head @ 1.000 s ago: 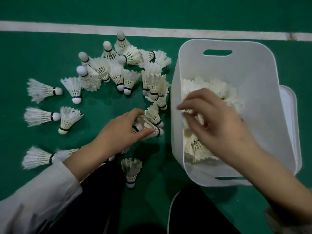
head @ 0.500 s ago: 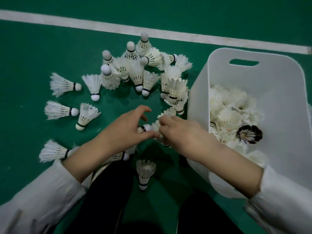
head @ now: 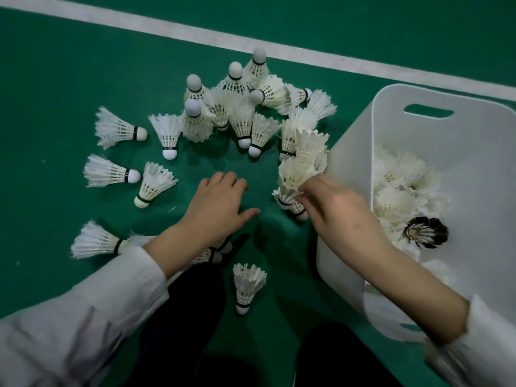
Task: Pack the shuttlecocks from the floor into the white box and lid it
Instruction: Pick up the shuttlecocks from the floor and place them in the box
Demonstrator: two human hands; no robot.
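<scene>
Several white shuttlecocks lie and stand scattered on the green floor, left of the white box. The box holds several white shuttlecocks and one black-feathered shuttlecock. My right hand pinches a small stack of white shuttlecocks just left of the box wall. My left hand hovers over bare floor with relaxed fingers, holding nothing. One single shuttlecock stands near my knees. No lid is visible.
A white court line runs across the floor behind the pile. My dark trouser legs fill the bottom centre. More shuttlecocks lie partly under my left sleeve.
My right hand left the box, crossed to the floor and took hold of the stacked shuttlecocks beside the box. My left hand let go of them and opened. The view shifted left.
</scene>
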